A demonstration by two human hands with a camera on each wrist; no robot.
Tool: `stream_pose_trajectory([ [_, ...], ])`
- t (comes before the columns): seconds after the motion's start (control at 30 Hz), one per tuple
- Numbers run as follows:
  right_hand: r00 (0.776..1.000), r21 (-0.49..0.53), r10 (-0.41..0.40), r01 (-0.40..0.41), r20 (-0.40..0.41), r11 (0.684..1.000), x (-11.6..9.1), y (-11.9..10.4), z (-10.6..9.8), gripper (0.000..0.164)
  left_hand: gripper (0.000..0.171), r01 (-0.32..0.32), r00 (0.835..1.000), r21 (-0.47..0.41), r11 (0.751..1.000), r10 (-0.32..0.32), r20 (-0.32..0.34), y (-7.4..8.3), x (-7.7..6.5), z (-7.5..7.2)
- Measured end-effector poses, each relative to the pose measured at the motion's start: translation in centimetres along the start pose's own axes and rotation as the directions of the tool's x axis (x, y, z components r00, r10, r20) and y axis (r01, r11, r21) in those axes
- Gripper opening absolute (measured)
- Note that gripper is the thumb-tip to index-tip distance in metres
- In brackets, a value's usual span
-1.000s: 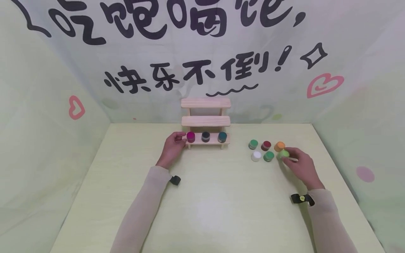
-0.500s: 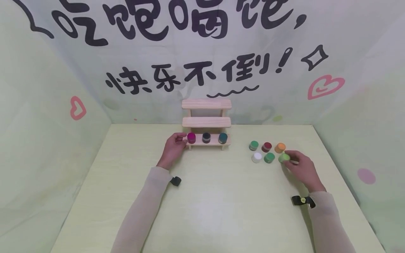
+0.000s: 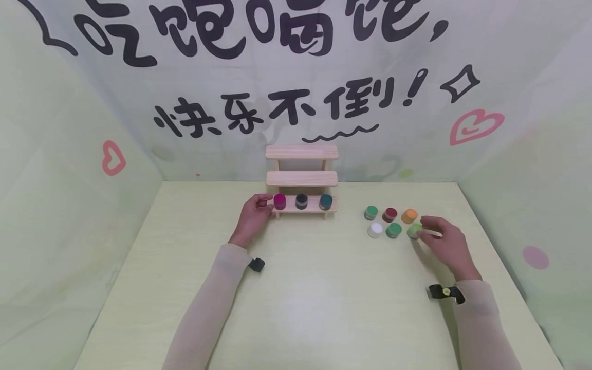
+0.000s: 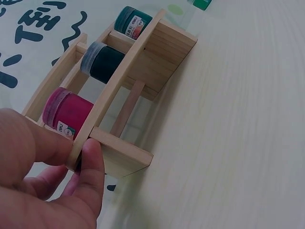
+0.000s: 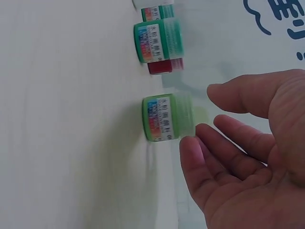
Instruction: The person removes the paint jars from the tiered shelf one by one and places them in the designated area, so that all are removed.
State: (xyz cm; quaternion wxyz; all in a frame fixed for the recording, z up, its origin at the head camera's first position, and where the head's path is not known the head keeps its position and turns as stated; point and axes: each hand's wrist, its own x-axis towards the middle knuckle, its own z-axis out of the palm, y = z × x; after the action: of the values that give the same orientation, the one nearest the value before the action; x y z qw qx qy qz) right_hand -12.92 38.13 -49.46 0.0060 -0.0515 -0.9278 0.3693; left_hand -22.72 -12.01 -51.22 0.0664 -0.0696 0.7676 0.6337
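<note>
Jars (image 3: 393, 230) stand in two short rows on the worktop (image 3: 296, 288) in the head view, the light green jar (image 3: 413, 232) ending the near row beside the right hand (image 3: 447, 245). The left hand (image 3: 252, 216) is at the left end of the wooden rack (image 3: 302, 178). In the left wrist view, its fingers (image 4: 93, 169) pinch the end of the rack's lowest step, close beside the magenta jar (image 4: 69, 113). In the right wrist view, the fingers are well parted and grip nothing; whether one tip grazes the light green jar is hard to tell. Setting that jar in its row looks like the step in hand; next calls for drawing the fingers clear without tipping it
</note>
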Motion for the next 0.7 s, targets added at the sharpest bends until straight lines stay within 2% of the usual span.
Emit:
stream_pose_trajectory([
  [0.33,0.992,0.049,-0.073,0.078,-0.106,0.996,0.4,-2.5,-0.8,0.051,0.031,-0.023,1.000,-0.056,0.998,0.024,0.012,-0.1,0.1,0.0],
  [0.7,0.982,0.143,-0.134,0.153,-0.137,0.978,1.8,-5.1,0.2,0.046,0.030,-0.034,0.999,-0.063,0.997,0.035,0.021,-0.2,0.1,-0.1],
])
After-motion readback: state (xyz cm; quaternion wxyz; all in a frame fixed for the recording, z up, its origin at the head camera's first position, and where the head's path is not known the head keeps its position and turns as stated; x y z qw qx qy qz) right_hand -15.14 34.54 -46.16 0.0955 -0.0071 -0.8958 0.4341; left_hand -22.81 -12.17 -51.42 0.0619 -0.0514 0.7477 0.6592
